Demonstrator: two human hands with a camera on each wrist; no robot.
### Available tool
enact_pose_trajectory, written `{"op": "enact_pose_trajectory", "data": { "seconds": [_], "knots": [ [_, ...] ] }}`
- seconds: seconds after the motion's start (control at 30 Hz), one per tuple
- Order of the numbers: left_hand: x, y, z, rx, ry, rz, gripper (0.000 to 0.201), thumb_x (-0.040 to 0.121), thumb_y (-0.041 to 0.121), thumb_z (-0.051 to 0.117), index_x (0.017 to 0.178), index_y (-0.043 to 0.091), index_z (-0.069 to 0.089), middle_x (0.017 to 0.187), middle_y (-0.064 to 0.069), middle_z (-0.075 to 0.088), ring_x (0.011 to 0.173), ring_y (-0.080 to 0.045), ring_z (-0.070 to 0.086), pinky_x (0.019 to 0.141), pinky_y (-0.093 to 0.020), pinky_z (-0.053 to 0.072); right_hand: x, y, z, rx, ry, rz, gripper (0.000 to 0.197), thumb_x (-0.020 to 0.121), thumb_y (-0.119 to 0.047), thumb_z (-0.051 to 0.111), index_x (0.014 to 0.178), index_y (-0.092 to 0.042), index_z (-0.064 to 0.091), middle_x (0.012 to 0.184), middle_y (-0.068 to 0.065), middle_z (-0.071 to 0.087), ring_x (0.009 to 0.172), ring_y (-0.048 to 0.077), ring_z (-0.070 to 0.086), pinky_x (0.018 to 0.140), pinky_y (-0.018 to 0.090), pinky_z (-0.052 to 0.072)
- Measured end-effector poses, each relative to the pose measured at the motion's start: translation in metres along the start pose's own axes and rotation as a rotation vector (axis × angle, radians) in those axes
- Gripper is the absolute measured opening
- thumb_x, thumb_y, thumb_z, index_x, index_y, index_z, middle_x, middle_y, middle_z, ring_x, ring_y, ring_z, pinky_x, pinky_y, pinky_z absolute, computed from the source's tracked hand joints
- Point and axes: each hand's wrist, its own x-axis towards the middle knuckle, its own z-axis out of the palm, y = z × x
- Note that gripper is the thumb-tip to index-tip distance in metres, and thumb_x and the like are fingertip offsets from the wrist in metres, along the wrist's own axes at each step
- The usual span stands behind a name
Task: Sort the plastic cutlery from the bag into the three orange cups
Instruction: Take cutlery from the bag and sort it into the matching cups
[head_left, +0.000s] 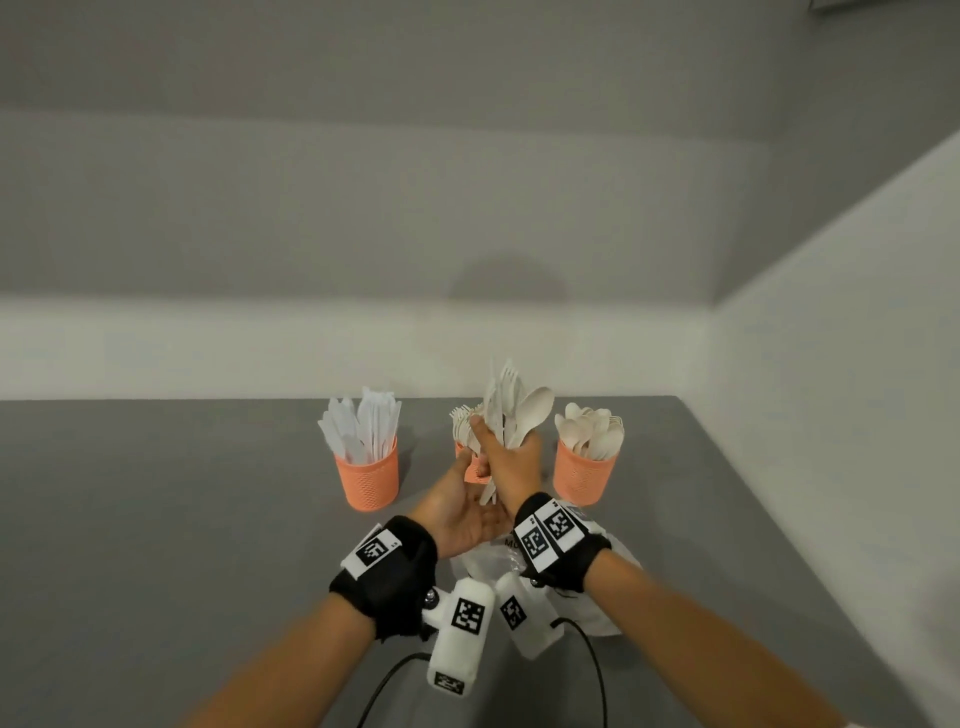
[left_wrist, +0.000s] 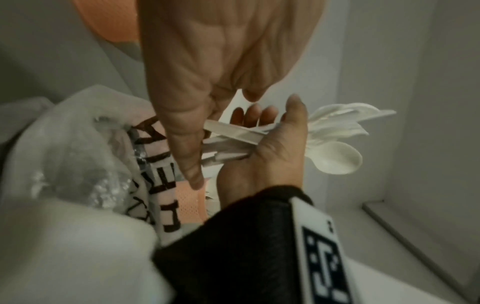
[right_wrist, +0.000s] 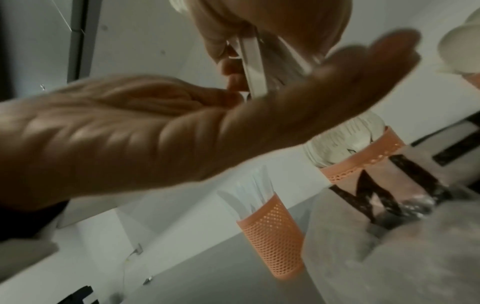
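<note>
The bundle of mixed cutlery (head_left: 506, 410) stands nearly upright in my right hand (head_left: 511, 460), which is wrapped firmly round the handles. Its long axis runs close to vertical, leaning a little away from me: spoon bowls, fork tines and a knife blade point up, and the handle ends stick out below my fist, toward the table. I hold it raised just in front of the middle cup (head_left: 472, 470).

I judge I am mid-sort: a handful is out of the bag and must be split by kind. My left hand (head_left: 462, 512) is open beneath the fist, palm up, fingers relaxed near the handle ends and holding nothing. In the left wrist view its thumb (left_wrist: 189, 156) lies right against those ends.

Next, I would pinch one piece, or one kind, by its handle and draw it down out of the fist without loosening the rest. A slack fist would spill the lot.

Beyond the bundle stand the targets: the knife cup (head_left: 368, 480) on the left, the middle cup with forks, the spoon cup (head_left: 582, 478) on the right, all well filled. The bag (head_left: 621, 558) lies crumpled on the grey table (head_left: 182, 519) under my wrists.
</note>
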Motion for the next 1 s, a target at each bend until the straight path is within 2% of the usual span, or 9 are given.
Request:
{"op": "enact_pose_trajectory", "data": {
  "seconds": [0.13,0.23,0.3,0.37,0.4,0.53,0.67,0.8,1.0],
  "knots": [
    [0.004,0.005,-0.003,0.362,0.053,0.176,0.072,0.087,0.069,0.025,0.114,0.009,0.053,0.086,-0.004,0.054,0.078,-0.014,0.052,0.078,-0.029,0.045,0.003,-0.001,-0.009,-0.045,0.034,0.032,0.013,0.088,-0.013,0.063,0.092,-0.017,0.051,0.084,-0.005,0.059,0.079,0.011,0.057,0.071,0.021,0.046],
    [0.004,0.014,0.005,0.545,0.065,0.394,0.073,0.072,0.067,0.059,0.124,0.016,0.051,0.114,-0.006,0.062,0.107,-0.016,0.057,0.1,-0.036,0.043,0.006,0.012,-0.011,-0.166,-0.004,0.065,0.009,0.089,-0.005,0.056,0.091,-0.013,0.054,0.082,-0.001,0.06,0.07,0.011,0.056,0.062,0.018,0.047],
    [0.006,0.017,0.015,0.602,0.133,0.456,0.076,0.066,0.046,0.077,0.128,0.012,0.048,0.118,-0.009,0.063,0.108,-0.02,0.06,0.097,-0.036,0.048,0.001,0.019,-0.007,-0.258,-0.058,0.087,0.015,0.092,-0.004,0.05,0.106,-0.002,0.056,0.091,0.006,0.062,0.083,0.017,0.059,0.072,0.022,0.05],
    [0.008,0.018,0.022,0.623,0.244,0.513,0.055,0.073,0.02,0.077,0.121,0.007,0.054,0.11,-0.011,0.065,0.099,-0.022,0.063,0.084,-0.031,0.053,-0.007,0.023,-0.002,-0.336,-0.145,0.087,0.029,0.092,-0.004,0.049,0.12,0.003,0.051,0.108,0.012,0.06,0.099,0.021,0.056,0.092,0.035,0.048],
    [0.01,0.018,0.023,0.614,0.298,0.531,0.047,0.074,0.014,0.075,0.116,0.004,0.056,0.106,-0.013,0.066,0.096,-0.025,0.064,0.08,-0.031,0.053,-0.01,0.023,-0.002,-0.347,-0.2,0.091,0.033,0.09,-0.001,0.05,0.122,0.004,0.05,0.108,0.013,0.06,0.096,0.019,0.057,0.089,0.036,0.05],
    [0.009,0.022,0.018,0.528,0.272,0.537,0.009,0.082,0.011,0.066,0.086,0.003,0.064,0.077,-0.01,0.067,0.062,-0.018,0.065,0.051,-0.019,0.051,-0.011,0.015,-0.019,-0.269,-0.429,0.207,0.014,0.086,0.003,0.053,0.1,0.0,0.055,0.064,0.011,0.056,0.04,0.009,0.053,0.039,0.019,0.044],
    [0.006,0.025,0.02,0.557,0.143,0.503,0.018,0.087,0.02,0.062,0.082,0.003,0.064,0.062,0.0,0.07,0.054,-0.01,0.065,0.053,-0.019,0.053,-0.01,0.004,-0.029,-0.088,-0.611,0.45,0.012,0.091,-0.011,0.048,0.085,-0.01,0.058,0.065,0.008,0.063,0.04,0.011,0.057,0.043,0.02,0.047],
    [0.009,0.032,0.016,0.642,0.107,0.517,0.036,0.089,0.037,0.057,0.094,0.003,0.067,0.084,-0.01,0.072,0.075,-0.018,0.068,0.076,-0.028,0.056,-0.009,0.002,-0.032,0.083,-0.653,0.601,0.025,0.095,-0.021,0.041,0.072,-0.014,0.048,0.039,-0.006,0.044,0.03,0.005,0.039,0.037,0.016,0.037],
    [0.005,0.054,0.007,0.525,0.243,0.578,0.034,0.091,0.036,0.053,0.103,0.005,0.062,0.089,-0.007,0.064,0.075,-0.016,0.06,0.068,-0.025,0.049,-0.003,0.002,-0.04,0.148,-0.702,0.598,0.024,0.098,-0.039,0.037,0.103,-0.021,0.052,0.041,-0.007,0.04,0.027,0.002,0.031,0.03,0.013,0.027]
  ]
}}
